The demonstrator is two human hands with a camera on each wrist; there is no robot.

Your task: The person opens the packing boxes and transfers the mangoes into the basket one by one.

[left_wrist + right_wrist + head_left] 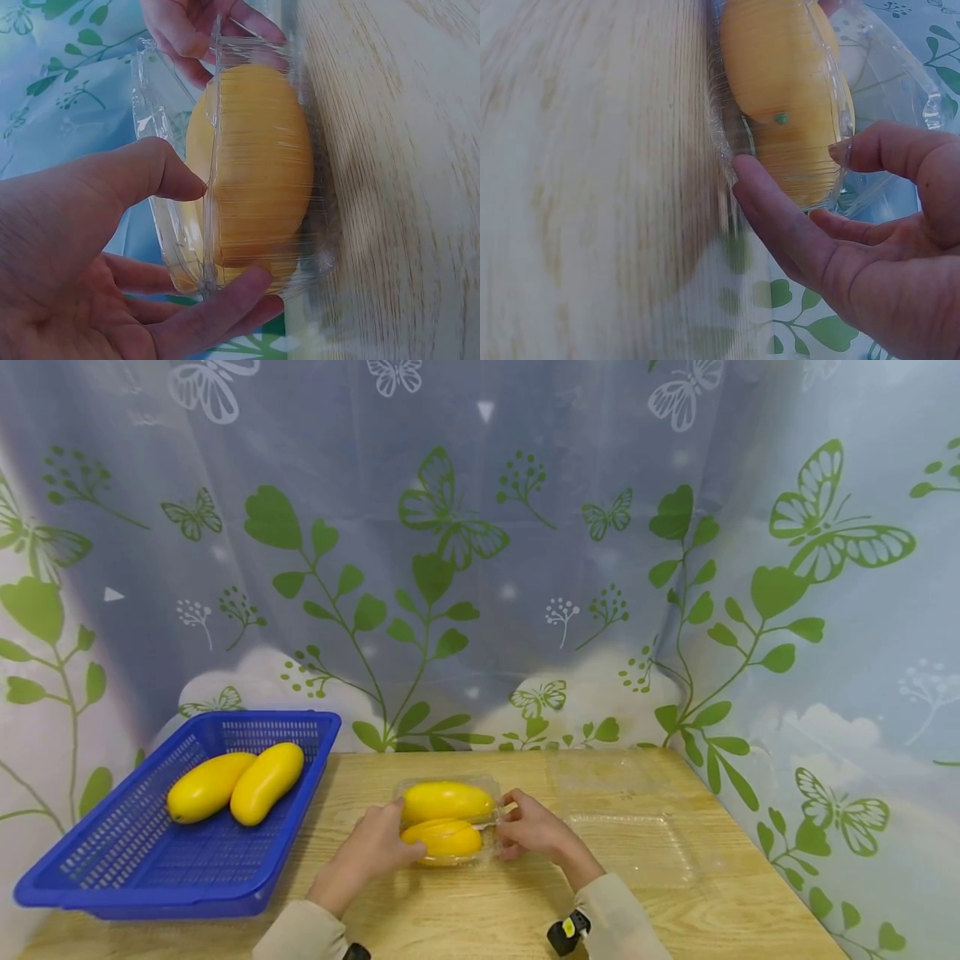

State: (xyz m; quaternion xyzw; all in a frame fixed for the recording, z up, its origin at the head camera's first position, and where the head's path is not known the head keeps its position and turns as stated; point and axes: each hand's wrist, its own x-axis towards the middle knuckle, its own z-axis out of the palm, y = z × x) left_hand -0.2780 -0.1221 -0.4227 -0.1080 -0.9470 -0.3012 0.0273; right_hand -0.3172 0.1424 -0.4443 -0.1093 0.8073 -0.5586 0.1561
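Note:
A clear plastic clamshell box stands on the table in front of me with its lid raised at the back. Two yellow mangoes lie in it, a rear mango and a front mango. My left hand holds the left end, thumb at the rim and fingers around the corner. At the right end, my right hand grips the rim with its thumb while the other fingers lie along the side wall.
To the left stands a blue plastic basket holding two more mangoes. Another clear plastic container lies on the wooden table at the right. A patterned curtain hangs behind and along the sides.

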